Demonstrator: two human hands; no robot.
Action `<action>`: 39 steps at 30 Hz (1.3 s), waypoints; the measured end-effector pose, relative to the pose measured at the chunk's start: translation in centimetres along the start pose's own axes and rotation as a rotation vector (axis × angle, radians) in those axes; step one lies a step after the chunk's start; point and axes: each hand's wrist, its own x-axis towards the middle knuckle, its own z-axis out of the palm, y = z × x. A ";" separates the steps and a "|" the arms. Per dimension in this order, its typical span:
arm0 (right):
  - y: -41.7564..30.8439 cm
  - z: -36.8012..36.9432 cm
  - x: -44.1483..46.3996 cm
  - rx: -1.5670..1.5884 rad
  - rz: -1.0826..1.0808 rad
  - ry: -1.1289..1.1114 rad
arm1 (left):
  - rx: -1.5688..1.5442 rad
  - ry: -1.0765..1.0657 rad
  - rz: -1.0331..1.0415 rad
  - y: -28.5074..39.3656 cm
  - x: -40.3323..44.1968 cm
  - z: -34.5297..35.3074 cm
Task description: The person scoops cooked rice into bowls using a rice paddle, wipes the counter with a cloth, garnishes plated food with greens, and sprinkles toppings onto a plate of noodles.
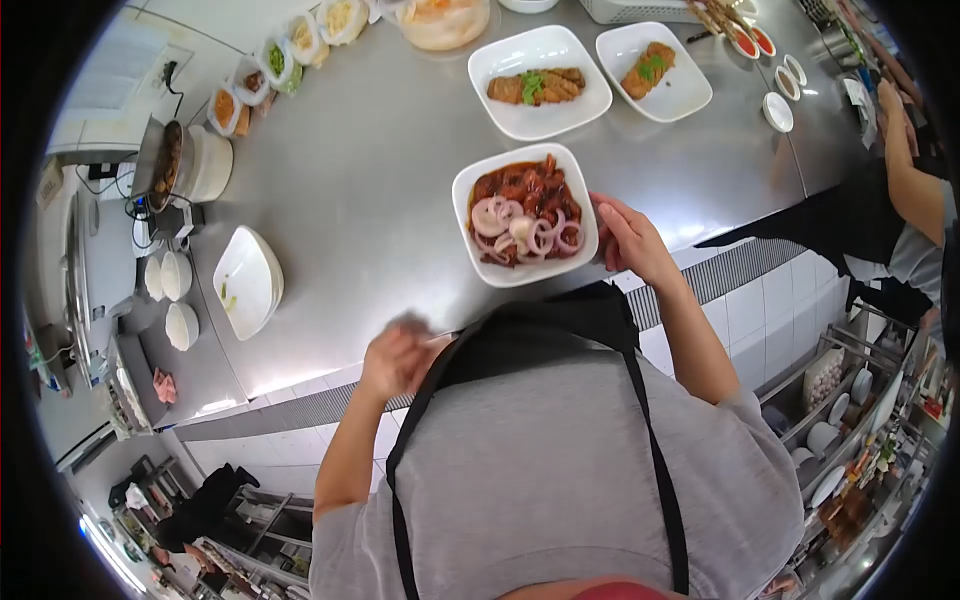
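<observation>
A kitchen with white wall tiles surrounds a steel bench point(370, 170), its front edge running just before a person in a grey shirt point(560, 460) and black apron point(545, 325); near that edge, about midway along, is a square white bowl point(545, 273) of red-sauced pieces point(545, 185) topped with onion rings point(494, 215); whether it rests on the steel or is slightly raised one cannot tell.

The right hand point(630, 238) touches the bowl's right side, probably to steady it from outside, away from the sauce; its fingers are partly hidden by the bowl, so whether that grip pinches the wall or merely leans on it cannot be told; the left hand point(395, 358) is blurred by the front edge, apart from the bowl, its grip unreadable too.

Toward the far edge stand two white dishes point(560, 118) point(690, 95) of browned food under green leaves, perhaps set back to leave working room in front; bare steel stretches leftward from the bowl to a tapered white dish point(255, 285) near the left end; rightward, room narrows toward small saucers point(778, 113) and a co-worker's arm point(905, 175); the nearest hazard seems the front edge.
</observation>
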 end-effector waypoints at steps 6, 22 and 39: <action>0.4 3.0 -0.9 0.120 0.004 0.015 | 0.018 0.011 -0.364 -0.5 -12.4 -3.4; 0.1 19.5 -1.8 -0.135 -0.695 0.105 | -1.712 0.925 -0.789 5.3 3.7 1.4; 6.7 -3.0 -1.1 -1.268 -0.571 0.881 | -0.742 0.636 -0.677 -1.6 -0.1 -1.9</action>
